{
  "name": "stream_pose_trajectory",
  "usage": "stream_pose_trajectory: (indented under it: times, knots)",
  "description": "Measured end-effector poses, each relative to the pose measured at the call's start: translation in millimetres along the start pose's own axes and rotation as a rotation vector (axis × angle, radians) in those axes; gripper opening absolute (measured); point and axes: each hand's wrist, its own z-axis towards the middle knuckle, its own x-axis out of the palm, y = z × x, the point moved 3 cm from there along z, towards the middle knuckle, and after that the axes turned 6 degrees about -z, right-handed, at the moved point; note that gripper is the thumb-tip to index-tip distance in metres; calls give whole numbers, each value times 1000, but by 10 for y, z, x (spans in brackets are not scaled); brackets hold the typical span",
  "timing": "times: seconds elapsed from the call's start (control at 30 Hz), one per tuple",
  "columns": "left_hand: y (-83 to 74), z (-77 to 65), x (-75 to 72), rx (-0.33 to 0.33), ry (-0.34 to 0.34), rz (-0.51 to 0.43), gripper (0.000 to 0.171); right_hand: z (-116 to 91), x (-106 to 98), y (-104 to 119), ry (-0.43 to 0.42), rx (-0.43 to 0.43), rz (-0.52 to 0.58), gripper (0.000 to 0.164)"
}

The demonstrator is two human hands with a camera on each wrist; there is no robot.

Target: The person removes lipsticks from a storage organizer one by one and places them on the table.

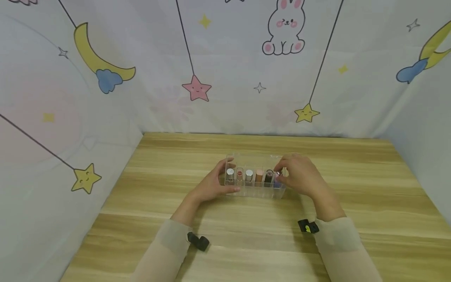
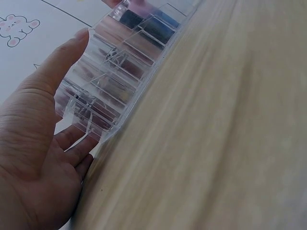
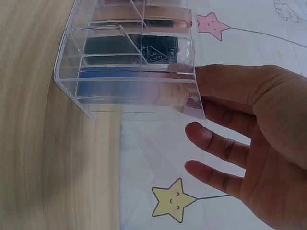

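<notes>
Item 1: one clear, rigid plastic organizer, box-shaped with thin upright dividers [image 1: 251,192], on the pale wood-grain table [image 1: 246,239], centre of my head view.

Item 2: one glossy blue-to-pink cylindrical tube [image 3: 108,88], upright in the organizer's end compartment, right end of the row.

Items 3–7, also upright in the row: two shiny silver-capped tubes [image 1: 230,175], one red-topped clear tube [image 1: 240,175], one smooth copper-brown tube [image 1: 258,176], one black tube with white lettering [image 3: 160,50].

Left hand [image 1: 210,185]: grasping the organizer's left end, thumb along the front wall, fingers behind. Right hand [image 1: 301,174]: thumb and index finger pinching the blue-to-pink tube's top; two other fingers free.

Handling note: I cannot tell whether the tube is going in or out. I would move it parallel to the dividers, pinching lightly since slick plastic may slip, with the left hand steadying the lightweight-looking organizer.
</notes>
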Motion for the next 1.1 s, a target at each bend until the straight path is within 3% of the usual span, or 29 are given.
stream_pose_trajectory:
  times: [0.63,1.1]
  knots:
    - [-25,-21,-7,-7,-3,-2,102,27,-12,35,4,8,-27,17]
    - [-15,12,-10,-12,-5,7,104,1,-64,21,-63,-13,-26,22]
